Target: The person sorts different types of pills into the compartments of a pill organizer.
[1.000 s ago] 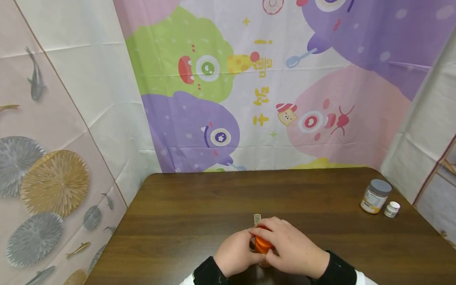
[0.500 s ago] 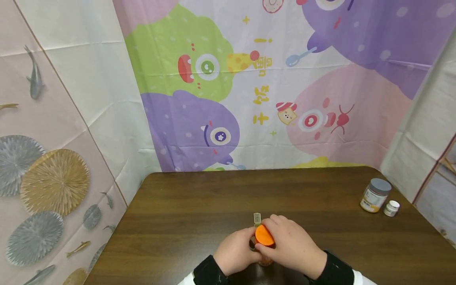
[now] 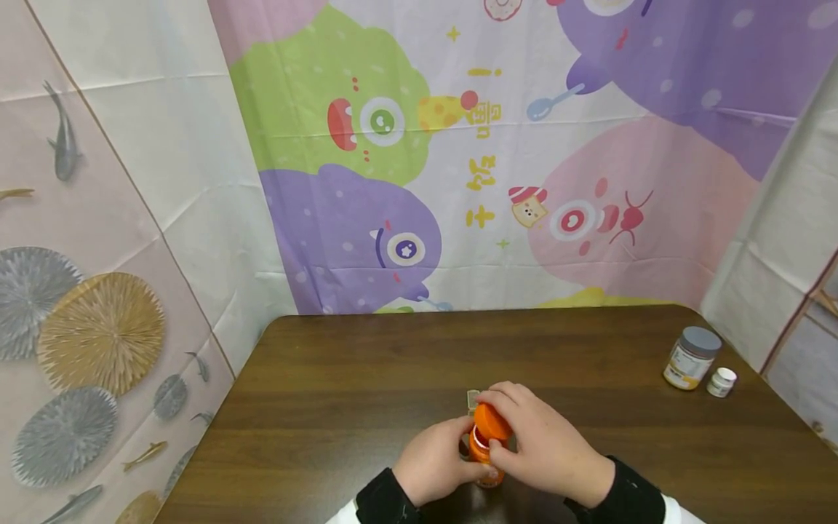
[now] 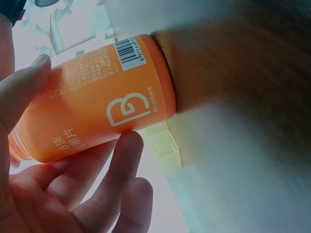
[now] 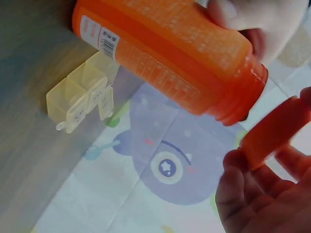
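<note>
Head view: one orange bottle [image 4: 104, 97] at the counter [image 3: 340, 386]'s near side, partly hidden by the left hand [image 3: 431, 463], fingers curled round it; right hand [image 3: 546, 447], fingers pinching one orange cap [image 3: 492, 423], off; one compartment box [image 5: 80, 94], largely hidden; one jar [image 3: 691, 359]; one white bottle [image 3: 721, 383], label illegible.

A grey-lidded jar [image 3: 692, 359] and a smaller white-capped bottle [image 3: 721, 383] stand at the far right of the wooden table [image 3: 366, 371]. Beyond its far edge hangs a cartoon-print cloth [image 3: 491, 164].
</note>
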